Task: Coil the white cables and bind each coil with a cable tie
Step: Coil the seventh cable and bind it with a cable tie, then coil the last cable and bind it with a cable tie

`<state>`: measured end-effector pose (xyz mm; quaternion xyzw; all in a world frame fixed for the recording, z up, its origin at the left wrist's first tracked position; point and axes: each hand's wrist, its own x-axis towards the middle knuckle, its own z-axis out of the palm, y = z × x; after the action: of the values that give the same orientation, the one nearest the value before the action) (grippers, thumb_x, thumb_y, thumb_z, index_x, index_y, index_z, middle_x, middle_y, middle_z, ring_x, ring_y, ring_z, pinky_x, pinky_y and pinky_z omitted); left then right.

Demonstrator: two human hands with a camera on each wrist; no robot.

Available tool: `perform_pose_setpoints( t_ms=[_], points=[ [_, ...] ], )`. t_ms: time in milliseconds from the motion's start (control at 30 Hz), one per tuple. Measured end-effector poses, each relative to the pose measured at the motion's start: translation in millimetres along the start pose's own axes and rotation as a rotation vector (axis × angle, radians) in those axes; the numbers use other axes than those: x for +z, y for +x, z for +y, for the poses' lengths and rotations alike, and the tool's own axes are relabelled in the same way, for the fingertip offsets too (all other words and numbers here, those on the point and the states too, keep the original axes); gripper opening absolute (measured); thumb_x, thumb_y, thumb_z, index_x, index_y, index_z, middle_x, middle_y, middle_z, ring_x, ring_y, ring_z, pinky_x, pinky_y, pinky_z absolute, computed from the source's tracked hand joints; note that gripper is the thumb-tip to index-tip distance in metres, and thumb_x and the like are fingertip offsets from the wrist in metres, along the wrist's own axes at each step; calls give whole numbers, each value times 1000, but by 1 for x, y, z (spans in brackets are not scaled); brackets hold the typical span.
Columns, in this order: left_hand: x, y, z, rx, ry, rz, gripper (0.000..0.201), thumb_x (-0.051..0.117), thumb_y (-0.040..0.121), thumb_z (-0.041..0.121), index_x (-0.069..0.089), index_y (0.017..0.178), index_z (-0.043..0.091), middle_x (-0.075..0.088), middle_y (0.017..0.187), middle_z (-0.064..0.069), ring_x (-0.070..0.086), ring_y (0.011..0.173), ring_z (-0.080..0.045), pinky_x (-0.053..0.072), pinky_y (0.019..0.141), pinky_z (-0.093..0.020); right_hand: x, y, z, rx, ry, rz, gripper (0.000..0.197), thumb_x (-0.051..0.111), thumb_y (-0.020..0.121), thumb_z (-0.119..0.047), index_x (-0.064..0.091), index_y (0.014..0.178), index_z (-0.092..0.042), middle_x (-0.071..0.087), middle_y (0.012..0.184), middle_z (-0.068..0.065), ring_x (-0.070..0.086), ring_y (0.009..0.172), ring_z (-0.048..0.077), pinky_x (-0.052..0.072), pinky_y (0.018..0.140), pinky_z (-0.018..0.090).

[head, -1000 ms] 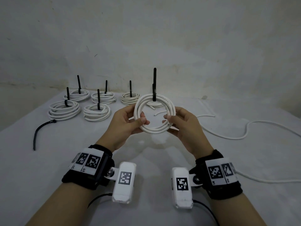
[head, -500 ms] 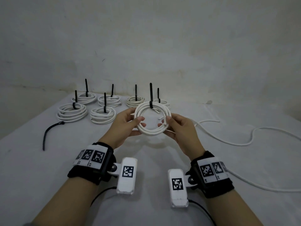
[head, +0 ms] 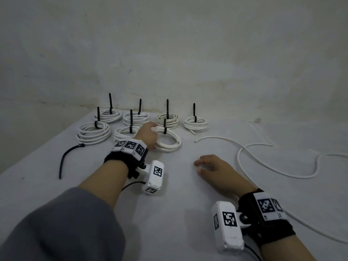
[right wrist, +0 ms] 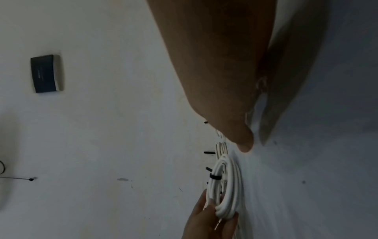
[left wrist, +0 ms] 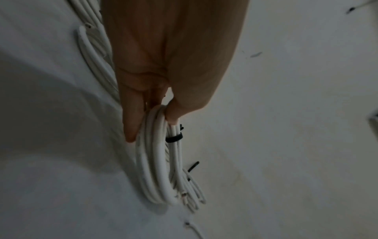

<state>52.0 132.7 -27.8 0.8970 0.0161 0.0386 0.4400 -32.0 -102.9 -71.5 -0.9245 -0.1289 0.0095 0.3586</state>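
Note:
My left hand [head: 148, 135] is stretched forward and grips a white cable coil [head: 169, 141] bound by a black cable tie [head: 165, 128], low over the white table beside the other coils. In the left wrist view the fingers [left wrist: 132, 119] and thumb pinch the coil [left wrist: 157, 161] at its near rim. My right hand [head: 211, 167] hovers low over the table, fingers loosely bent, holding nothing; the right wrist view shows its fingers [right wrist: 241, 129] free and the coil [right wrist: 227, 186] beyond. A loose white cable [head: 263, 162] snakes across the table's right side.
Several bound coils with upright black ties stand in two rows at the table's far end, one at the right [head: 195, 123] and one at the left [head: 93, 132]. A loose black cable tie [head: 65, 159] lies at the left. A pale wall [head: 169, 53] rises behind.
The right hand let go of the coil and dropped back toward the table. The left hand carried the coil forward and down next to the bound coils.

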Motion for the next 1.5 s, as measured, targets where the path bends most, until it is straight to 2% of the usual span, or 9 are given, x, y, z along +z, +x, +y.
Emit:
perform_pose_setpoints(
  t_ms=[133, 300, 567, 733, 900, 1000, 1233, 1400, 1500],
  points=[
    [11, 10, 5, 8, 289, -58, 40, 42, 96, 23, 46, 132, 5, 46, 139, -18, 43, 127, -35, 35, 103, -37, -1, -1, 0, -20, -15, -8, 21, 60, 90, -25, 64, 111, -29, 48, 119, -11, 48, 116, 6, 28, 96, 17],
    [17, 13, 5, -23, 539, -178, 68, 41, 94, 52, 24, 146, 11, 31, 146, -22, 29, 136, -37, 24, 109, -40, -2, -3, -1, -10, 18, -11, 22, 59, 91, -23, 64, 112, -27, 47, 121, -10, 44, 114, 4, 27, 96, 17],
    [22, 9, -4, -39, 671, -255, 88, 37, 94, 57, -5, 149, 5, -9, 158, -15, 1, 146, -32, 8, 116, -39, -2, -3, 0, 7, 64, -11, 18, 60, 90, -22, 65, 104, -32, 48, 123, -10, 47, 117, 6, 31, 102, 21],
    [18, 5, -5, -20, 588, -241, 89, 43, 91, 58, 0, 150, 6, -1, 159, -14, 4, 146, -30, 10, 116, -39, 0, -2, 0, 24, 130, 20, 15, 61, 89, -22, 65, 95, -35, 54, 120, -9, 52, 111, 6, 35, 93, 18],
    [13, 7, 0, 65, 488, -169, 79, 54, 86, 58, 32, 141, 6, 34, 146, -17, 26, 137, -32, 23, 110, -38, -16, 7, -16, 46, 274, 131, 13, 61, 90, -13, 70, 93, -21, 69, 101, 3, 64, 92, 12, 46, 68, 6],
    [11, 7, 5, 127, 384, -155, 73, 59, 76, 56, 48, 130, 9, 50, 136, -12, 43, 128, -30, 33, 104, -35, -38, 29, -12, 31, 42, 211, 13, 62, 88, -16, 72, 97, -16, 69, 104, 5, 62, 100, 20, 44, 83, 22],
    [10, 10, 13, 251, 244, -125, 56, 61, 90, 34, 44, 138, 13, 43, 144, -3, 40, 132, -19, 29, 99, -22, -103, 63, 53, 370, -454, 205, 38, 58, 91, -17, 54, 126, -4, 51, 134, 17, 47, 123, 30, 35, 99, 29],
    [13, 8, 39, 389, 222, -116, 37, 57, 93, 25, 53, 129, 18, 49, 137, -2, 44, 126, -16, 29, 94, -18, -112, 62, 76, 412, -539, 111, 32, 60, 84, -7, 60, 117, -10, 55, 127, 11, 49, 120, 27, 38, 93, 27],
    [21, 2, 59, 473, 202, -117, 33, 56, 93, 26, 55, 126, 19, 52, 133, -1, 45, 125, -15, 28, 93, -18, -119, 61, 65, 349, -402, 168, 26, 58, 83, 2, 64, 106, -7, 65, 100, 14, 61, 96, 29, 46, 76, 29]
  ],
)
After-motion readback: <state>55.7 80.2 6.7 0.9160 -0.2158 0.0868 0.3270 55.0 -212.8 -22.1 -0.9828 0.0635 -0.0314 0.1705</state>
